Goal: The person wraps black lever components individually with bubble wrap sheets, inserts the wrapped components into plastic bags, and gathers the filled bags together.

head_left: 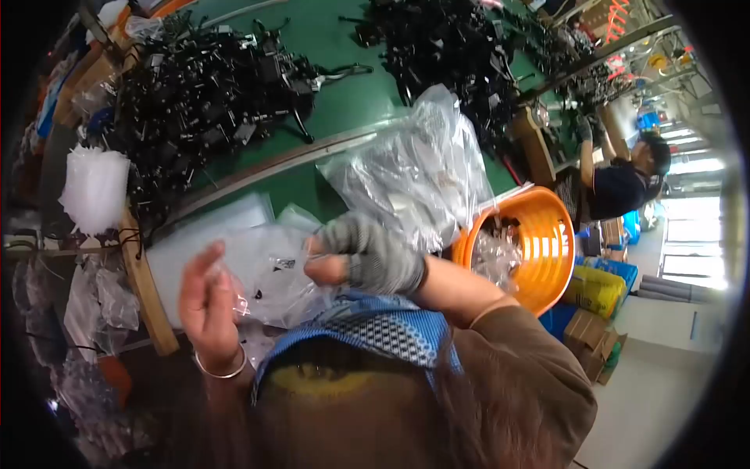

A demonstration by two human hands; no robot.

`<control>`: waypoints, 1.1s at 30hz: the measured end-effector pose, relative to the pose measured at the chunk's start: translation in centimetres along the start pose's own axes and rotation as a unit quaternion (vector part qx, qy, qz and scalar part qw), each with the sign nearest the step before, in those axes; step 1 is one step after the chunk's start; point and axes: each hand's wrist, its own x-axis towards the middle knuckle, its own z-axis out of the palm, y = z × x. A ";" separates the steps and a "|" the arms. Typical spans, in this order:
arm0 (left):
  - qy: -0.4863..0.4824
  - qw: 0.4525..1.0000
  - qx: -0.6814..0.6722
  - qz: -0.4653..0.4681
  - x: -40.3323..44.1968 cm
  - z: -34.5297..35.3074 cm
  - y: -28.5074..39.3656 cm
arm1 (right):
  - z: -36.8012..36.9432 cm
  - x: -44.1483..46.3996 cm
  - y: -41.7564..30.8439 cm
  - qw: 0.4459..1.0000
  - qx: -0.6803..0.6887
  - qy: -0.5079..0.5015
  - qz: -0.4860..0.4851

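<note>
My left hand (209, 301), bare and with a bracelet on the wrist, has its fingers bent at the left edge of a clear plastic bag (277, 285). Motion blurs its fingertips, but they seem to pinch the film. My right hand (371, 254) wears a grey knit glove with bare thumb and fingertips. Its fingers are closed on the bag's right side, close to my chest. Small dark marks show on or in the bag; what they are is unclear. Beneath lies a stack of flat plastic bags (183, 254) on the table's near edge.
Piles of black metal lever parts (219, 102) cover much of the green table (344, 102). A large crumpled plastic bag (418, 168) lies ahead. To the right stands an orange basket (551, 242) holding plastic-wrapped pieces. A co-worker (617, 184) works farther right. A wooden post (148, 289) rises at left.
</note>
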 end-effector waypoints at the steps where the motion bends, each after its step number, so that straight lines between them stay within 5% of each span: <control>1: -0.007 0.999 -0.006 0.048 0.1 0.3 1.1 | -1.2 -0.1 0.5 0.997 0.042 -0.047 0.037; 3: 0.015 1.000 0.010 0.018 1.4 1.8 2.5 | -4.0 1.1 6.5 0.932 0.357 -0.065 -0.009; 5: -0.004 0.999 0.004 0.032 2.1 3.5 2.9 | -5.9 1.5 9.2 0.917 0.368 0.104 0.114; 8: -0.383 0.923 0.025 0.031 2.2 6.9 1.7 | -4.4 0.0 13.7 0.931 0.289 0.138 0.175; 9: -0.496 0.850 0.106 0.144 2.7 9.4 2.0 | -3.6 -0.5 14.2 0.938 0.261 0.135 0.185; 13: -0.629 0.759 0.023 0.166 0.9 15.2 -2.5 | -5.1 -0.9 17.4 0.966 -0.011 0.143 0.214; 16: -0.691 0.716 0.065 0.072 2.6 15.2 -1.1 | -11.3 -3.8 21.1 0.883 -0.390 0.176 0.193; 18: -0.596 0.802 0.032 -0.032 2.7 14.3 -3.1 | -19.3 -8.1 24.2 0.707 -0.653 0.251 0.101; 20: -0.460 0.882 0.054 -0.086 2.4 13.1 -6.1 | -24.7 -11.1 15.1 0.784 -0.475 0.400 -0.012; 21: -0.405 0.903 0.101 -0.103 2.3 12.2 -7.6 | -27.2 -12.1 12.3 0.802 -0.471 0.366 0.032; 22: -0.356 0.919 0.107 -0.131 2.0 11.3 -9.7 | -32.3 -14.1 14.7 0.584 -0.763 0.205 0.186; 23: -0.296 0.935 0.114 -0.160 1.2 10.3 -11.6 | -33.7 -14.5 15.2 0.765 -0.509 0.374 0.127; 25: -0.237 0.931 0.219 -0.169 0.6 8.3 -13.8 | -31.8 -11.4 13.5 0.707 -0.549 0.366 0.254; 27: -0.165 0.926 0.294 -0.171 -0.4 6.3 -14.8 | -33.4 -10.5 15.8 0.672 -0.658 0.258 0.221; 29: -0.100 0.925 0.338 -0.140 -1.0 4.6 -15.9 | -34.0 -12.3 19.0 0.580 -0.705 0.332 0.240; 33: 0.036 0.887 0.433 -0.160 -2.7 0.5 -16.9 | -31.2 -12.0 13.7 0.577 -0.651 0.424 0.253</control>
